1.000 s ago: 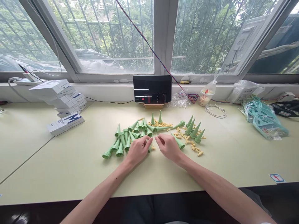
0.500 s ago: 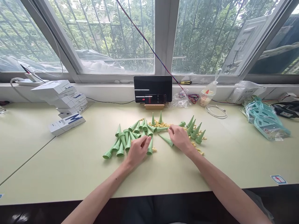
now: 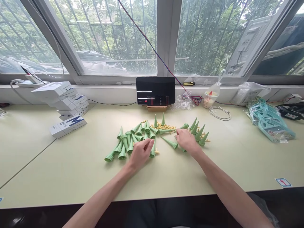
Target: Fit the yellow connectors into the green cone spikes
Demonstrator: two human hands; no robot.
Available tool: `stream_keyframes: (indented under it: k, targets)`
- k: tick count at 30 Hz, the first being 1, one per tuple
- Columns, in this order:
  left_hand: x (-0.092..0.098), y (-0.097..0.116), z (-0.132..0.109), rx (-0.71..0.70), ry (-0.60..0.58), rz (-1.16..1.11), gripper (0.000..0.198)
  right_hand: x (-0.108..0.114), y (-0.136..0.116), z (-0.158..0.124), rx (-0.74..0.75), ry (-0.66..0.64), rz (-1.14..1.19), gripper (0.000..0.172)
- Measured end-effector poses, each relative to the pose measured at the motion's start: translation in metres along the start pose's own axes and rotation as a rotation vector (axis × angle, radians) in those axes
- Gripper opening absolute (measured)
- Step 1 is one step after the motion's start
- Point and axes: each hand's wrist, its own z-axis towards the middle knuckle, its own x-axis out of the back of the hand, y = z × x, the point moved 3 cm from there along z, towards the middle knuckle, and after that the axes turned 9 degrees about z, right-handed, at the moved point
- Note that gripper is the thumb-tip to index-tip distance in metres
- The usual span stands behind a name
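Note:
Several green plastic cone spikes (image 3: pixel 124 141) with hollow collared ends lie heaped left of centre. At the heap's right edge my left hand (image 3: pixel 141 153) is closed, its thumb and fingers together; what they hold, if anything, is hidden. Just beside it lie a green cone (image 3: pixel 152 152) and a small yellow piece (image 3: pixel 157 152). My right hand (image 3: pixel 187 140) is closed over another green cone, whose collar (image 3: pixel 184 150) shows below the fingers. Next to that hand another cone (image 3: pixel 170 143) lies on the table. Small yellow pieces (image 3: pixel 166 126) are piled beyond the hands.
Several green cones (image 3: pixel 199 131) stand upright at the right among yellow pieces. A tablet (image 3: pixel 155 88) and a phone (image 3: pixel 158 101) lean at the back. White boxes (image 3: pixel 68 125) are stacked left. A bagged cup (image 3: pixel 211 96), a white cable (image 3: pixel 219 113) and wrapped teal items (image 3: pixel 270 122) are right.
My right hand has shifted slightly right and toward me, from the yellow pile. A green cone now shows beneath its fingers. My left hand has hardly moved.

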Motion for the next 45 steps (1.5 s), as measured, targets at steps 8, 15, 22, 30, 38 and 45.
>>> stream_keyframes:
  k: [8, 15, 22, 30, 38, 45]
  targets:
    - [-0.002, -0.002, -0.001, -0.005, -0.004, -0.002, 0.038, 0.001, -0.001, 0.000, 0.002, -0.029, -0.014, 0.012]
    - [0.000, 0.000, 0.000, 0.003, -0.017, -0.001, 0.039, 0.002, -0.003, -0.002, 0.005, -0.017, -0.009, 0.013]
    - [-0.001, -0.001, -0.001, 0.003, -0.008, 0.001, 0.039, 0.004, -0.005, -0.004, 0.055, 0.074, 0.054, 0.018]
    - [0.000, 0.000, 0.000, 0.006, -0.013, 0.004, 0.039, 0.003, -0.011, -0.006, 0.098, 0.078, 0.099, 0.020]
    - [-0.001, 0.000, 0.000, -0.001, -0.006, 0.003, 0.038, -0.001, -0.013, -0.008, 0.114, -0.009, 0.114, 0.013]
    - [0.000, 0.001, 0.000, -0.005, -0.008, 0.013, 0.040, -0.001, -0.012, -0.006, 0.125, -0.008, 0.116, 0.014]
